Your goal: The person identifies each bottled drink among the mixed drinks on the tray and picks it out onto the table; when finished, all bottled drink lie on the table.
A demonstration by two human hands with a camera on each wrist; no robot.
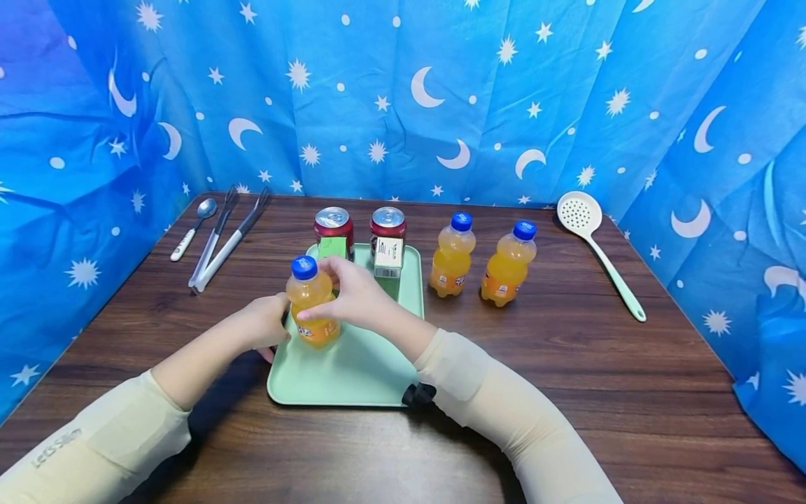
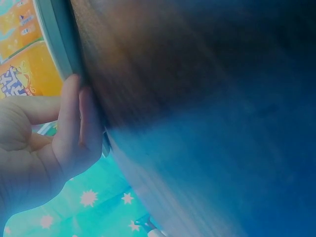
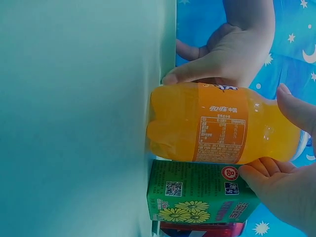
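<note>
An orange soda bottle [image 1: 313,294] with a blue cap stands upright at the left side of the green tray [image 1: 352,374]. My right hand [image 1: 362,294] holds it near the top, thumb on one side and fingers on the other. At the tray's left edge, my left hand [image 1: 266,322] grips the rim beside the bottle, some fingers below it in the left wrist view. Right behind the bottle is a green drink carton [image 3: 202,190] with yellow flowers. Another carton [image 1: 388,257] with a white top stands to its right, and two red cans [image 1: 334,222] are behind the cartons.
Two more orange soda bottles [image 1: 451,259] stand right of the tray. A slotted skimmer [image 1: 580,213] lies at the far right. On the left lie a spoon [image 1: 194,229] and two long-handled utensils [image 1: 222,245]. A blue starry cloth [image 1: 403,105] hangs around the table.
</note>
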